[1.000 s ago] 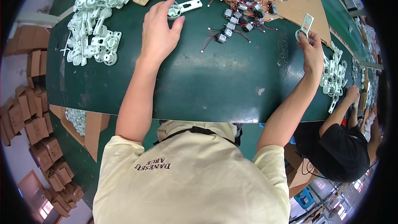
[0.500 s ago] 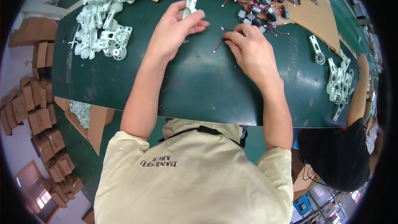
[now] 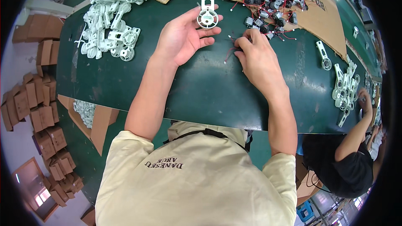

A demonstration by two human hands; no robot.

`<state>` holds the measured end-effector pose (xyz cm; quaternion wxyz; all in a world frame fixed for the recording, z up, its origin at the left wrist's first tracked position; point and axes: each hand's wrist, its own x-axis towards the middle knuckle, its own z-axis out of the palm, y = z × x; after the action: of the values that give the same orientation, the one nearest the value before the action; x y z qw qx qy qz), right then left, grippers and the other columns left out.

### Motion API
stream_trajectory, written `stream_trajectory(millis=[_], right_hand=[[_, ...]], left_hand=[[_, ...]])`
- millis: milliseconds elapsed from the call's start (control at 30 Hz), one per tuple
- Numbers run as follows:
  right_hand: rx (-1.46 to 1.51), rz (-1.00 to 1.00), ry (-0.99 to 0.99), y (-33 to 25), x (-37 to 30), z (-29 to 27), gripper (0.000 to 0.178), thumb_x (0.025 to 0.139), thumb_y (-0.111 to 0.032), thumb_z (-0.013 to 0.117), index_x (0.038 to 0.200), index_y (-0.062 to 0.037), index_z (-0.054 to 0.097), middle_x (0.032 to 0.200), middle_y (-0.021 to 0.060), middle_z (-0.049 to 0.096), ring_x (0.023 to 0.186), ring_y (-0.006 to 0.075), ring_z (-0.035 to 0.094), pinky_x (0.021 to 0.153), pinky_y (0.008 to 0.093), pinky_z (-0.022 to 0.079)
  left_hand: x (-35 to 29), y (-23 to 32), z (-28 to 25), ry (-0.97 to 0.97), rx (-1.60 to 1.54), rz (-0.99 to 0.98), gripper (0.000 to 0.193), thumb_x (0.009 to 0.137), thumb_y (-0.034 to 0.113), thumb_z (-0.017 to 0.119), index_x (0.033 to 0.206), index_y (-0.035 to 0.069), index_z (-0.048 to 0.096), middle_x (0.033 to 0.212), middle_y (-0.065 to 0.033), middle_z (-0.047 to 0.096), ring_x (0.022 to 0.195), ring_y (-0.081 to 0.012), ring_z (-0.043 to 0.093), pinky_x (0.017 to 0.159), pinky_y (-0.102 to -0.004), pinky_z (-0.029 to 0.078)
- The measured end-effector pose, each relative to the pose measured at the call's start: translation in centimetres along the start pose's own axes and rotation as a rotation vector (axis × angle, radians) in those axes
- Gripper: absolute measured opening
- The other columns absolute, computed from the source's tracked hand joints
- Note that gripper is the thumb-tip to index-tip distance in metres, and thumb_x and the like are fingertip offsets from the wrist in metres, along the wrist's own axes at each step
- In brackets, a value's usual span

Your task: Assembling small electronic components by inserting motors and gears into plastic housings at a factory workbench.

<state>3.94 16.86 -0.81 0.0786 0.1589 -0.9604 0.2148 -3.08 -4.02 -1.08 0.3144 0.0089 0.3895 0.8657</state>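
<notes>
My left hand (image 3: 178, 39) is raised over the green table, palm turned up. Between thumb and fingers it holds a pale green-white plastic arm (image 3: 207, 14), its slotted end pointing away and its round spoked end towards me. To the right, my right hand (image 3: 258, 56) is closed in a pinch low over the table. Thin red wires (image 3: 229, 53) with a small white plug come out beside its fingertips; the part they belong to is hidden by the fingers. Just beyond that hand lies a pile of small grey-and-black motors (image 3: 274, 4) with red wires.
Heaped plastic arms (image 3: 111, 23) cover the far left. Flat cardboard (image 3: 320, 10) lies under the motors. At right are a single arm (image 3: 323, 55) and a group with dark centres (image 3: 345, 88); a co-worker's hand (image 3: 365, 100) is beside them. An open carton (image 3: 98, 123) stands below the left edge.
The left hand has turned palm up, so the plastic arm's round spoked end now faces up. My right hand stays pinched by the motor pile. The co-worker's arm has come nearer to the arms at right.
</notes>
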Motion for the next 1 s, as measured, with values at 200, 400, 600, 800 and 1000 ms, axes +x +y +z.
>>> stream_trajectory(millis=[200, 400, 600, 800, 1000], right_hand=[[0.033, 0.000, 0.054, 0.5, 0.4, -0.3, 0.011, 0.083, -0.008, 0.065, 0.090, -0.0002, 0.062, 0.095, 0.0135, 0.058, 0.092, 0.0306, 0.056, 0.082, 0.0412, 0.048], [0.575, 0.435, 0.281, 1.3, 1.1, -0.4, 0.014, 0.093, -0.015, 0.061, 0.096, -0.0012, 0.060, 0.079, 0.0093, 0.068, 0.069, 0.0145, 0.066, 0.065, 0.0302, 0.052], [1.110, 0.547, 0.205, 1.7, 1.7, 0.5, 0.018, 0.097, -0.015, 0.054, 0.102, 0.0019, 0.056, 0.092, 0.0111, 0.067, 0.078, 0.0168, 0.065, 0.072, 0.0297, 0.056], [1.538, 0.614, 0.161, 2.5, 1.6, -0.3, 0.017, 0.100, -0.023, 0.053, 0.098, -0.0058, 0.056, 0.085, 0.0047, 0.060, 0.097, 0.0208, 0.062, 0.084, 0.0369, 0.051], [1.122, 0.611, 0.164, 1.2, 1.1, -1.2, 0.017, 0.099, -0.018, 0.054, 0.098, -0.0022, 0.061, 0.085, 0.0014, 0.064, 0.083, 0.0085, 0.059, 0.072, 0.0263, 0.046]], left_hand=[[0.1, -0.3, 1.2, -0.013, -0.021, 0.064, 0.046, 0.100, 0.021, 0.042, 0.136, -0.008, 0.041, 0.121, -0.0240, 0.057, 0.112, -0.0364, 0.060, 0.096, -0.0403, 0.052], [0.1, -1.2, 1.8, -0.042, -0.046, 0.090, 0.041, 0.099, 0.011, 0.044, 0.133, -0.011, 0.040, 0.123, -0.0254, 0.055, 0.120, -0.0421, 0.053, 0.105, -0.0436, 0.046], [0.3, -3.4, 2.9, -0.039, -0.007, -0.037, 0.037, 0.098, 0.011, 0.049, 0.130, -0.007, 0.043, 0.124, -0.0217, 0.055, 0.118, -0.0372, 0.056, 0.107, -0.0433, 0.044], [0.8, -4.6, 3.1, 0.041, 0.102, -0.041, 0.037, 0.097, 0.010, 0.052, 0.128, -0.008, 0.044, 0.123, -0.0207, 0.056, 0.117, -0.0337, 0.058, 0.106, -0.0429, 0.045], [0.6, -4.0, 2.5, 0.036, 0.107, 0.016, 0.035, 0.098, 0.013, 0.052, 0.127, -0.006, 0.046, 0.122, -0.0184, 0.057, 0.117, -0.0312, 0.058, 0.105, -0.0419, 0.045]])
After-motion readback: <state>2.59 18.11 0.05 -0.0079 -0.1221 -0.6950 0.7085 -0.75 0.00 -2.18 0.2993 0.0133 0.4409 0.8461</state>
